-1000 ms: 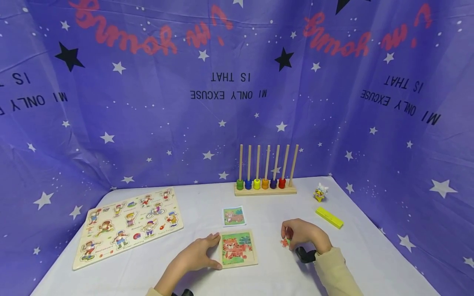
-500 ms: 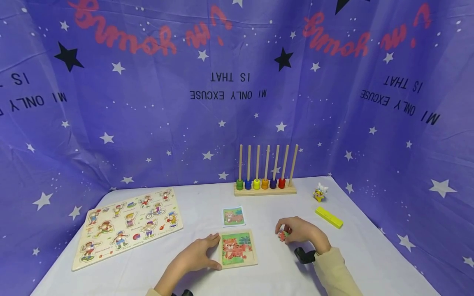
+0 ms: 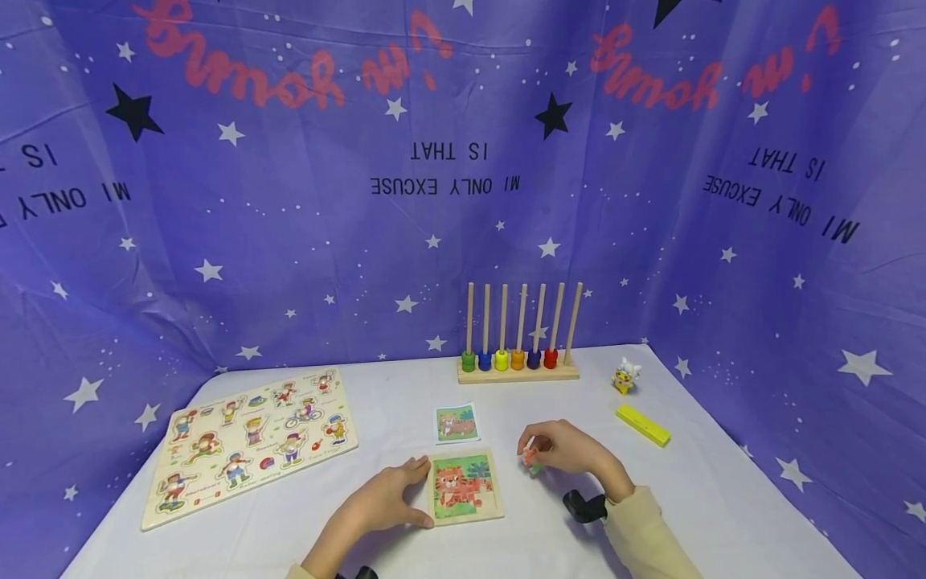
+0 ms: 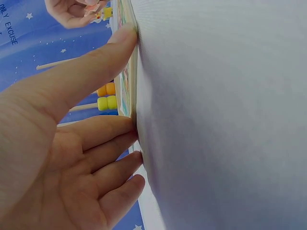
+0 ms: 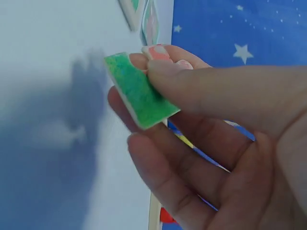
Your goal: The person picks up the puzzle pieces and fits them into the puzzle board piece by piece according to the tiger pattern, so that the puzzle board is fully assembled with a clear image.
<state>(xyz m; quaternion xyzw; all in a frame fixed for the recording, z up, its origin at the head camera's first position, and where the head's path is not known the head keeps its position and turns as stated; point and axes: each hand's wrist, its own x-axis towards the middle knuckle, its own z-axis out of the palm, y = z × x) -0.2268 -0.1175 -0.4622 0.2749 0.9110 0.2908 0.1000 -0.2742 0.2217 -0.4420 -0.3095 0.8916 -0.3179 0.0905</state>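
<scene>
In the head view, my right hand (image 3: 567, 450) pinches a jigsaw piece (image 3: 531, 458) above the white table, to the right of a square wooden tiger puzzle (image 3: 463, 486). The right wrist view shows the piece, green with a red and white part, under the thumb (image 5: 192, 88), the other fingers behind it. My left hand (image 3: 383, 497) rests along the puzzle's left edge, thumb at the near corner and index fingertip toward the far one. Its fingers (image 4: 108, 132) are fairly straight in the left wrist view. The tiger picture has a green gap at its lower right.
A picture card (image 3: 456, 424) lies just beyond the puzzle. A large peg puzzle board (image 3: 253, 442) is at the left. Behind stands a wooden peg rack (image 3: 518, 375) with coloured beads. A small figurine (image 3: 625, 376) and a yellow bar (image 3: 642, 425) are at the right.
My right hand has picked up the jigsaw piece from the table and carried it left toward the puzzle. My left hand has stayed at the puzzle's edge.
</scene>
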